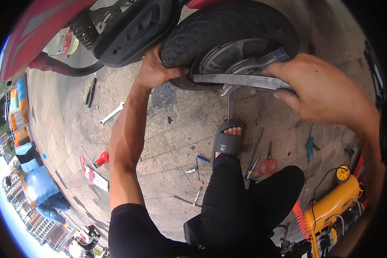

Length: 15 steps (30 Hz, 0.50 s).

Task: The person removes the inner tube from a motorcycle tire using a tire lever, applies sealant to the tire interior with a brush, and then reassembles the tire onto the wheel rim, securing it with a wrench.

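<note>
My left hand (pixel 152 69) clamps the black rear tyre (pixel 228 26) of the red scooter (pixel 34 26), fingers curled over the tread to keep the wheel steady. My right hand (pixel 322 92) is closed round the flat metal tyre lever (pixel 241 80), whose tip sits at the rim (pixel 228 56). To do this well, I judge I should keep the lever flat against the rim, press evenly, and brace with my sandalled foot (pixel 228 139) on the pavement (pixel 167 124).

Both arms outstretched, left hand (pixel 157 69) clenched in grip, right hand (pixel 318 92) curled, palm down.
</note>
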Available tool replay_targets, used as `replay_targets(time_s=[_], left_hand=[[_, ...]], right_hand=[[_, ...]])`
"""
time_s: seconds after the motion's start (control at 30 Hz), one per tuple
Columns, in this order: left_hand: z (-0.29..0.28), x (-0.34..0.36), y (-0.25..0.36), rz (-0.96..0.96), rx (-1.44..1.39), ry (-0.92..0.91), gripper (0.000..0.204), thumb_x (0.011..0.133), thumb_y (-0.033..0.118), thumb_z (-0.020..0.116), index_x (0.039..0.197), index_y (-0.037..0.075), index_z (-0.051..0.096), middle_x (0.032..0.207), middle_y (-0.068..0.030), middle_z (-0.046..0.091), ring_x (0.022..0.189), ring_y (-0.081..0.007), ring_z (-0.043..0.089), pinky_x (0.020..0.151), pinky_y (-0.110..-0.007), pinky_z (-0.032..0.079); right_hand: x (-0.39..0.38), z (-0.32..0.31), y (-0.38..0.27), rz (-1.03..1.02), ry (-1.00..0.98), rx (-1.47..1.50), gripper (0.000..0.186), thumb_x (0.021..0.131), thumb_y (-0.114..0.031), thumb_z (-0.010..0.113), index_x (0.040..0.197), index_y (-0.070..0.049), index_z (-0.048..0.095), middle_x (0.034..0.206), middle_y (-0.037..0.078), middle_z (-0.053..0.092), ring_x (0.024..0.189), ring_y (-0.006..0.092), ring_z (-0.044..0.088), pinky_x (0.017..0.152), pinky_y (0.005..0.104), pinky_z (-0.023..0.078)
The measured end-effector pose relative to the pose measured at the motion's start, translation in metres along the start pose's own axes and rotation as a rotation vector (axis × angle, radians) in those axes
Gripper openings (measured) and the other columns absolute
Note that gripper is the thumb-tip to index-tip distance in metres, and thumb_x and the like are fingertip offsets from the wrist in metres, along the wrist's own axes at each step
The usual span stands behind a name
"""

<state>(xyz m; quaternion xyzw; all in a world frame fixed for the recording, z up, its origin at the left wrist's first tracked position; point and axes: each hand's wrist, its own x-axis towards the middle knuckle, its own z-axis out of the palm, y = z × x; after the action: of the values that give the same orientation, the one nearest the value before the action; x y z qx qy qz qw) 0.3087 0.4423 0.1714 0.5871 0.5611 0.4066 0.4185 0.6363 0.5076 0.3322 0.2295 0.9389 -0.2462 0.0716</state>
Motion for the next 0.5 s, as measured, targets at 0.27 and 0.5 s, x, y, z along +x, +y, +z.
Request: replay_targets(time_s=[0.27, 0.5], left_hand=[[0.001, -0.006, 0.000, -0.043, -0.005, -0.002, 0.073, 0.057, 0.013, 0.086, 0.122, -0.003, 0.060, 0.111, -0.0111, 0.068, 0.100, -0.0224, 0.065, 0.096, -0.035, 0.049], [0.003, -0.008, 0.003, -0.103, -0.030, -0.008, 0.078, 0.055, 0.008, 0.085, 0.126, -0.005, 0.056, 0.116, -0.0119, 0.066, 0.108, -0.0219, 0.062, 0.101, -0.034, 0.045]], right_hand=[[-0.084, 0.208, -0.039, 0.674, 0.106, 1.430, 0.026, 0.097, 0.000, 0.048, 0.123, 0.000, 0.048, 0.093, 0.006, 0.063, 0.082, 0.0120, 0.059, 0.076, 0.0289, 0.050], [0.054, 0.301, -0.103, 0.463, 0.799, 2.044, 0.011, 0.105, -0.021, 0.047, 0.102, -0.011, 0.049, 0.073, 0.001, 0.050, 0.062, 0.0096, 0.045, 0.059, 0.0276, 0.043]])
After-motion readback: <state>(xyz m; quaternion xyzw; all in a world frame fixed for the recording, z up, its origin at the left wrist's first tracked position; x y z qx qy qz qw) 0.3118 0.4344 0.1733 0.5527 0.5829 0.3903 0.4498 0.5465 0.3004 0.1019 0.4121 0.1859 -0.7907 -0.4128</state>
